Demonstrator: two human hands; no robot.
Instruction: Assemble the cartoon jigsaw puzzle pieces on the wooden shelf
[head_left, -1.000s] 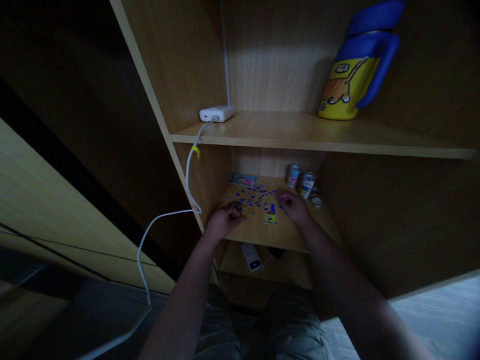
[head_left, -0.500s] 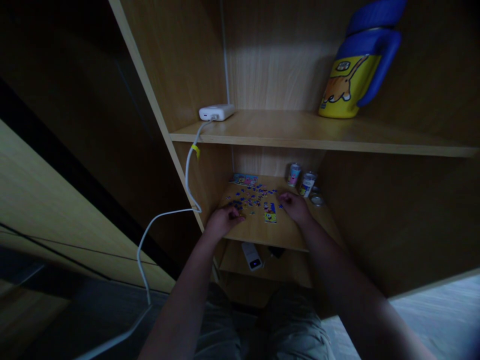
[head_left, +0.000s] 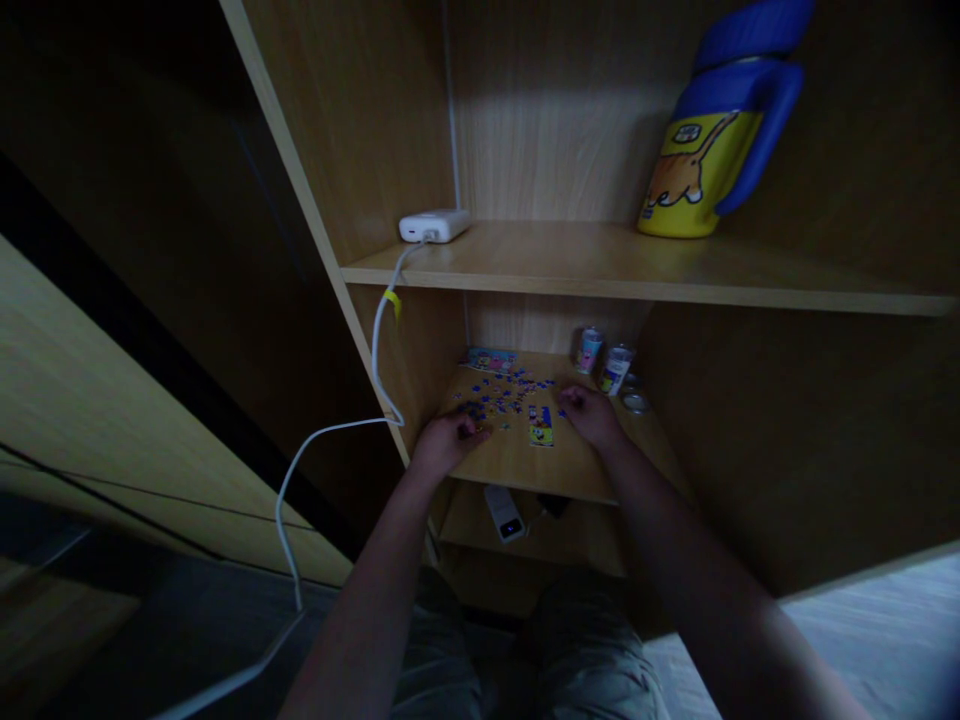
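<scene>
Both hands rest on a low wooden shelf (head_left: 540, 470) strewn with several small jigsaw pieces (head_left: 504, 392). My left hand (head_left: 444, 440) lies at the shelf's left front with its fingers curled over loose blue pieces; what it grips, if anything, is too small to make out. My right hand (head_left: 592, 414) sits right of centre, fingers bent down near a joined patch of puzzle (head_left: 540, 426) showing a yellow cartoon figure. A picture card (head_left: 489, 359) lies at the back left.
Two small printed tins (head_left: 613, 369) and round lids (head_left: 634, 402) stand at the shelf's back right. On the upper shelf are a white power bank (head_left: 433, 226) with a white cable (head_left: 322, 440) hanging down, and a yellow-and-blue jug (head_left: 712, 130). Another device (head_left: 504, 514) lies below.
</scene>
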